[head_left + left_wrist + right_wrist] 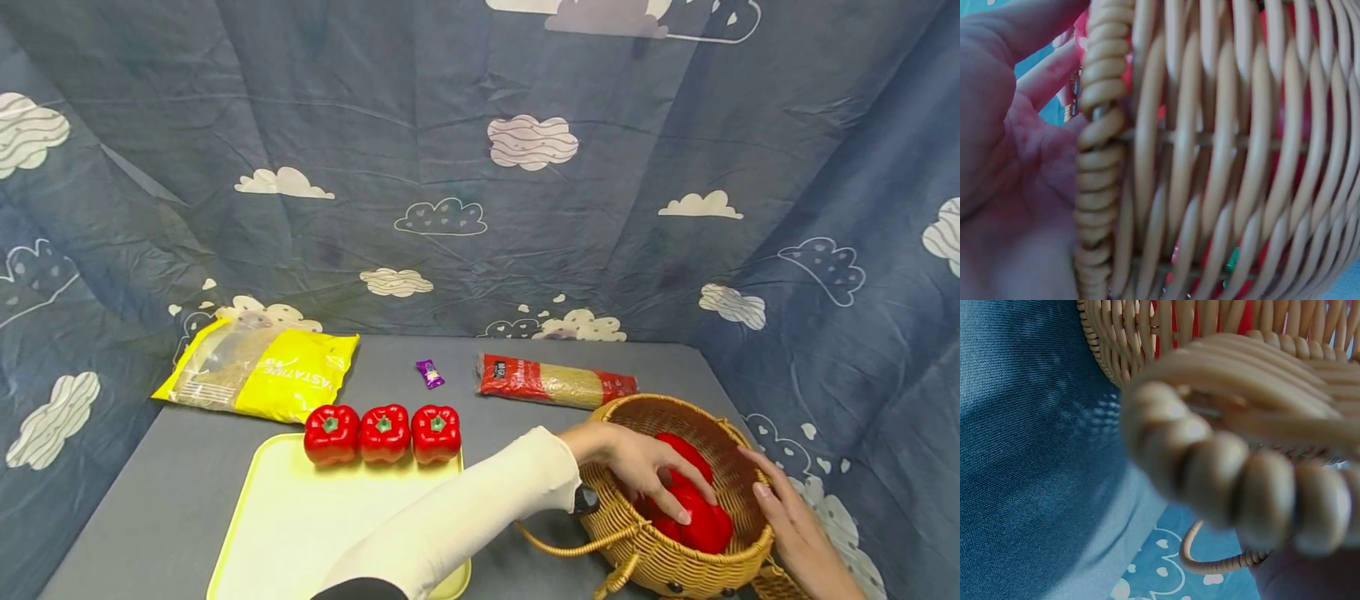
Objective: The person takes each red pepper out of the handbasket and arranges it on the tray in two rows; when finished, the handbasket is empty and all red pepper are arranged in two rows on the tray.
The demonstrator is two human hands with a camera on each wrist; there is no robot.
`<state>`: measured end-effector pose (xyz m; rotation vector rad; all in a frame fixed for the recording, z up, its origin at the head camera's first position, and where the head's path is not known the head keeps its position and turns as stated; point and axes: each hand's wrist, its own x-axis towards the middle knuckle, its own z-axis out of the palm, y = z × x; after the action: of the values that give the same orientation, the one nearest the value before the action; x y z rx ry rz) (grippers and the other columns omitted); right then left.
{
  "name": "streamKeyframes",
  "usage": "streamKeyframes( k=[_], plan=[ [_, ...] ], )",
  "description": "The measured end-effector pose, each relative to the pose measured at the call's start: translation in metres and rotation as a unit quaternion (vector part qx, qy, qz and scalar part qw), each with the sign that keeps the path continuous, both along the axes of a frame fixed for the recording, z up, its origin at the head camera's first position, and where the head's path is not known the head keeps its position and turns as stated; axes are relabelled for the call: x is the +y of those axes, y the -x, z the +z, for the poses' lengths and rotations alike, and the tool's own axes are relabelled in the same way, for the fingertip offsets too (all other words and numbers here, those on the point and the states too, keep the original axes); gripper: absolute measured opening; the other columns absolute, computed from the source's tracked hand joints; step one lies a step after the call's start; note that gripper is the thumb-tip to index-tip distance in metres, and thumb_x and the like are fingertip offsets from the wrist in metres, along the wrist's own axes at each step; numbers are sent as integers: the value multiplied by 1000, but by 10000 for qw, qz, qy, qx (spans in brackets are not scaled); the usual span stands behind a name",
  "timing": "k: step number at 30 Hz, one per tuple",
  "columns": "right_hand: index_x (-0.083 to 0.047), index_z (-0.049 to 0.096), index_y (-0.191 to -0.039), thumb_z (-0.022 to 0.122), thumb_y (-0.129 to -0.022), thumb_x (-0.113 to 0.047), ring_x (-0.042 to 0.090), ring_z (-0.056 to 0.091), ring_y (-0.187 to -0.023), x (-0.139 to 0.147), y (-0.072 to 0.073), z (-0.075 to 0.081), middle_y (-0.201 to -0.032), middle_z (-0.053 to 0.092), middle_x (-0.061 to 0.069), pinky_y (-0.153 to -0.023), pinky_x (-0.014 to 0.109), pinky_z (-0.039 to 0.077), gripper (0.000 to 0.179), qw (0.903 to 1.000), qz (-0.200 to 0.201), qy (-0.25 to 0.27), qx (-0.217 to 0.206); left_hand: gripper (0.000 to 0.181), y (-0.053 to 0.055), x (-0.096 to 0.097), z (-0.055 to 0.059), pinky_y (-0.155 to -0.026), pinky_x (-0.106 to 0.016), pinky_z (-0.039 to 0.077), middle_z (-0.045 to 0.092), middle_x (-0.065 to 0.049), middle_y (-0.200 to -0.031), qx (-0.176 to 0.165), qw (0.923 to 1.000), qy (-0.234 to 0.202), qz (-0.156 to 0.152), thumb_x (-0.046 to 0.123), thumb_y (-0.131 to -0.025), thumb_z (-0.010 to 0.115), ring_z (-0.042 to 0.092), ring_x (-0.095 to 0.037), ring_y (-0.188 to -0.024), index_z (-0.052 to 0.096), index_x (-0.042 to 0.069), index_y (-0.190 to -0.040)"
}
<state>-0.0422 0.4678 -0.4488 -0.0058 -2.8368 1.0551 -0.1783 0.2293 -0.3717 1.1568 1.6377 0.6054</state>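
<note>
Your left hand (648, 462) reached over the near-left rim of the basket (675, 568), and its thumb and forefinger arched onto the top of the front pepper (705, 527), which lay inside, directly under your fingertips. The fingertips touched it, but whether they had taken a firm grip you could not tell, as the pepper's underside sank from sight. The back pepper (678, 450) lay deeper in, just beyond your fingers and partly covered by them. Your right hand (795, 517) rested at the opposite rim, its visible fingers extended against the wicker, grasping no pepper; its lower part was hard to make out past the basket. In the left wrist view, the rim and wall hid most of what your fingers met, and only patches of red and a bit of green showed through the weave. A blurred wicker loop blocked much of the right wrist view. Well off to the left, three peppers (385, 433) stood in a row along the far edge of the tray (285, 517), whose near side was cut off by the frame and whose right part lay behind your sleeve (450, 517).
</note>
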Motion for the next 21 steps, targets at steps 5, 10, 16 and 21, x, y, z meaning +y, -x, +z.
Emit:
streamKeyframes(
  k=[5,10,16,21],
  plan=[
    [-7,23,-157,35,-110,-20,-25,28,-110,1,0,-1,-137,22,-36,-75,12,48,51,10000,-11,35,77,51,2,-4,3,-71,-24,55,52,15,-124,-7,9993,-363,42,16,-97,65,57,-5,-96,51,24,-145],
    [-5,24,-157,36,-109,-18,-24,31,-110,1,-1,0,-135,24,-36,-73,14,50,50,9999,0,33,112,54,5,-12,10,-73,-24,58,54,13,-127,-19,9976,-673,164,15,-96,66,56,-3,-105,50,24,-147],
    [-5,24,-157,35,-110,-18,-24,31,-109,1,-1,1,-135,24,-37,-72,14,50,50,9999,29,19,122,54,12,-30,17,-79,-25,59,53,12,-139,-230,9926,-1073,529,14,-96,66,53,-4,-123,50,25,-147],
    [-6,23,-157,35,-110,-19,-24,30,-109,0,-1,0,-136,23,-36,-72,19,53,51,10000,-7,55,53,55,15,-45,19,-82,-30,59,53,9,-136,-582,9846,-1477,736,12,-96,66,54,-5,-116,49,23,-147]
  ],
)
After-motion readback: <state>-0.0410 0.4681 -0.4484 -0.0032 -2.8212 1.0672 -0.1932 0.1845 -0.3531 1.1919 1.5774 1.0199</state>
